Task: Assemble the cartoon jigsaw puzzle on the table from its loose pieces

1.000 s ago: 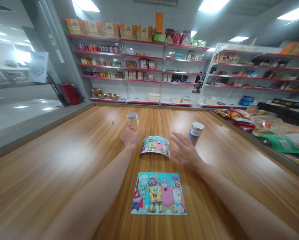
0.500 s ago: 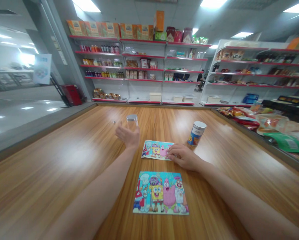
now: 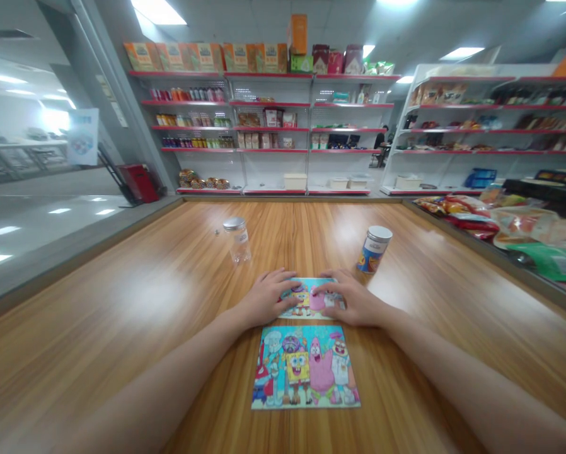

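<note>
My left hand (image 3: 265,298) and my right hand (image 3: 349,300) both rest flat, fingers spread, on a small cartoon picture card (image 3: 310,296) lying on the wooden table (image 3: 122,302). Just in front of them, nearer to me, lies a larger cartoon puzzle picture (image 3: 304,367), untouched. A clear empty jar with a metal lid (image 3: 237,239) stands beyond my left hand. A blue and orange jar with a metal lid (image 3: 374,249) stands beyond my right hand.
A tiny object (image 3: 217,232) lies left of the clear jar. Snack bags (image 3: 500,224) are piled along the table's right edge. Store shelves with red edges (image 3: 264,126) line the back wall. A red cart (image 3: 138,183) stands on the floor at left.
My left hand let go of the clear jar and came back onto the card. The card, curled up earlier, now lies flat and closer to the puzzle under both hands.
</note>
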`<state>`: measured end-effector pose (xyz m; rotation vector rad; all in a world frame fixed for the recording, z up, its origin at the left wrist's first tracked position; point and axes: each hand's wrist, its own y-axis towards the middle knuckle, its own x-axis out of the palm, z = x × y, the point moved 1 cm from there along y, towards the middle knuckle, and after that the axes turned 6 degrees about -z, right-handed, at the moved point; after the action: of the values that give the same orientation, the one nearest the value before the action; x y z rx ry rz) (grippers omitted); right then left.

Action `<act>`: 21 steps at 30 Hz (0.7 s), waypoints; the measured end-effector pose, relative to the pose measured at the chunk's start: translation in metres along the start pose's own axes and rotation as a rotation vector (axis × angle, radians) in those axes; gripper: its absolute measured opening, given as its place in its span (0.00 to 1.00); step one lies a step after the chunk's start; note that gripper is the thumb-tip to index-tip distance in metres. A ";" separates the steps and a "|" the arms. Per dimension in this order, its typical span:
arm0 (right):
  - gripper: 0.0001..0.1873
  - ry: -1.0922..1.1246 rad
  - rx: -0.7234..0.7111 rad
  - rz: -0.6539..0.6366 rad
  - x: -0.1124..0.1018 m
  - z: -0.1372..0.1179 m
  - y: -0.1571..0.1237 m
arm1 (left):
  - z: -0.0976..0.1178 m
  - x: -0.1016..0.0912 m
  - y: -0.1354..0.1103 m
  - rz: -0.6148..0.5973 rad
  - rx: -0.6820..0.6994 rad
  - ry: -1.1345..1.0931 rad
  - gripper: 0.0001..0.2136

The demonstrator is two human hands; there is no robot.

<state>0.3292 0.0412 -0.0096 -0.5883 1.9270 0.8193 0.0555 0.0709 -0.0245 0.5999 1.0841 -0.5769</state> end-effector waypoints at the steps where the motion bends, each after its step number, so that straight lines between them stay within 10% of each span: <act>1: 0.24 -0.011 0.017 -0.010 0.001 0.000 0.000 | -0.005 -0.002 0.000 -0.006 -0.036 -0.010 0.22; 9: 0.36 0.032 0.047 -0.008 0.006 0.005 0.004 | -0.011 -0.029 0.005 -0.110 -0.054 -0.039 0.33; 15: 0.30 0.040 0.067 0.007 0.005 0.008 0.005 | 0.023 -0.052 -0.005 -0.331 0.041 0.068 0.14; 21: 0.41 0.121 0.073 -0.175 -0.010 0.006 -0.001 | 0.028 -0.066 -0.018 -0.510 0.041 0.074 0.39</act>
<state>0.3379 0.0457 -0.0027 -0.7646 1.9732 0.6122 0.0370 0.0477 0.0428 0.3780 1.3066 -1.0261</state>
